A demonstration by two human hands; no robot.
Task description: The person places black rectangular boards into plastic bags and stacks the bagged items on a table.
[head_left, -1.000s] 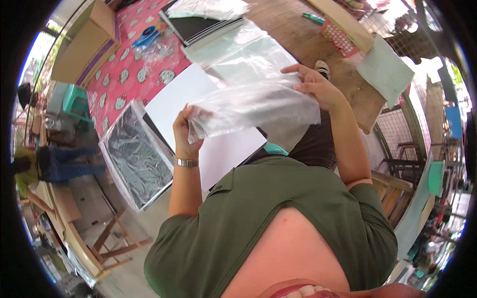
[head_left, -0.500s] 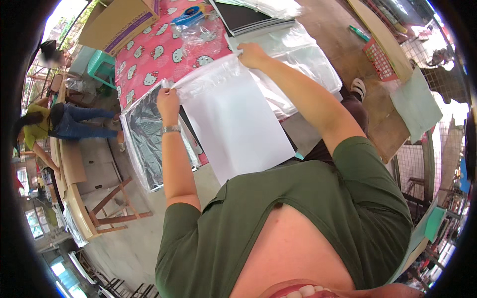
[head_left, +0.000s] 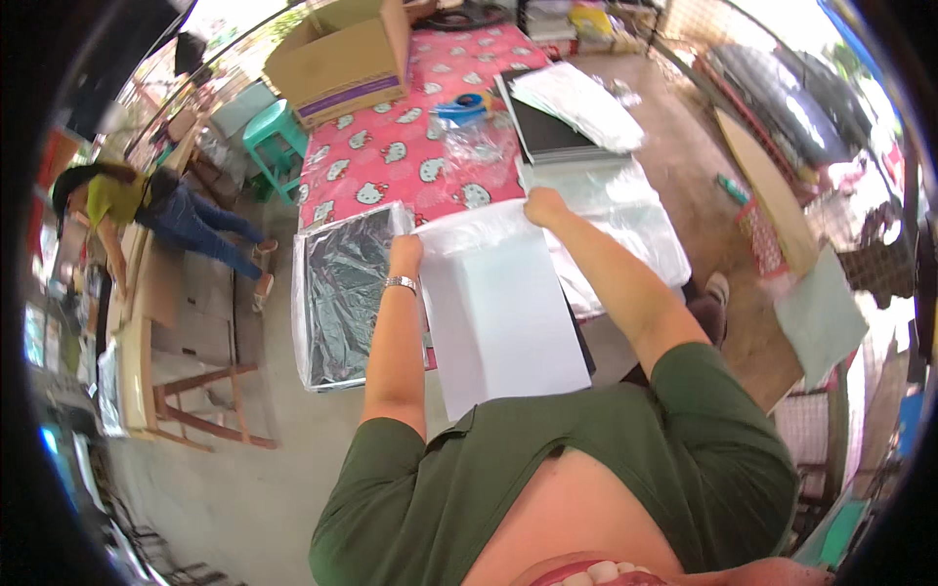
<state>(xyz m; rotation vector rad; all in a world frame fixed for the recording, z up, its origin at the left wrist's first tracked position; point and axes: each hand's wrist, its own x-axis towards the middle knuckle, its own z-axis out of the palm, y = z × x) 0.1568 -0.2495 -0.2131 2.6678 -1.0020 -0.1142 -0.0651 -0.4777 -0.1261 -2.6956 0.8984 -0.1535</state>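
Observation:
A large white board (head_left: 503, 317) leans between my body and the table, with a dark sheet edge showing behind its right side. Clear plastic bag (head_left: 474, 227) material lies across the board's far end. My left hand (head_left: 406, 256), below a metal wristwatch, closes on the bag's left corner; its fingertips are partly hidden. At the right corner, my right hand (head_left: 543, 207) pinches the same bag. Beside my left arm lies a plastic-wrapped black board pack (head_left: 342, 293). A stack of clear plastic bags (head_left: 630, 220) sits under and beyond my right forearm.
The pink patterned tablecloth (head_left: 342, 190) carries black boards (head_left: 537, 127) topped by white sheets (head_left: 586, 103), a blue tape dispenser (head_left: 463, 107) and an open cardboard box (head_left: 347, 73). A green stool (head_left: 272, 127) stands left, near another person (head_left: 147, 200) at a wooden bench.
The head view has shifted, showing more of the table's far side. Both hands still grip the plastic bag's corners at the board's far end; their hold looks much the same.

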